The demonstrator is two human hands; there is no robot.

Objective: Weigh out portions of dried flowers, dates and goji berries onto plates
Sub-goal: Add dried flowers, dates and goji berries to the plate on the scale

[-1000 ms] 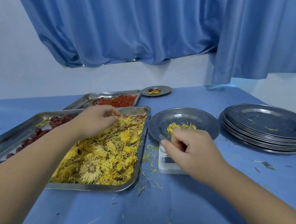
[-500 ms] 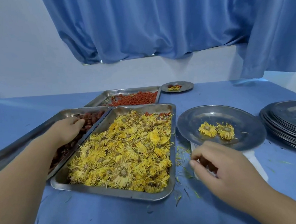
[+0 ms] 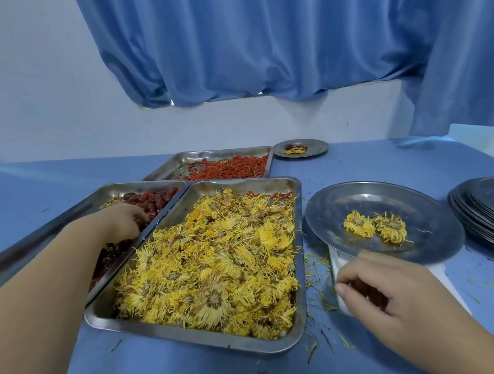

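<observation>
Mid-left, my left hand (image 3: 123, 223) curls into the dates (image 3: 151, 200); grip hidden. Right hand (image 3: 391, 290), loosely curled, empty, should steady the scale (image 3: 338, 260).

We are viewing from one head-worn wide-angle camera, looking forward and down, close over the table (image 3: 354, 168) toward the curtain (image 3: 260, 41).

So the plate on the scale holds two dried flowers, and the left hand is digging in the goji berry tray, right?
Not quite. The head view shows the left hand in the tray of dates, not goji berries. The plate on the scale does hold two dried flowers.
</observation>
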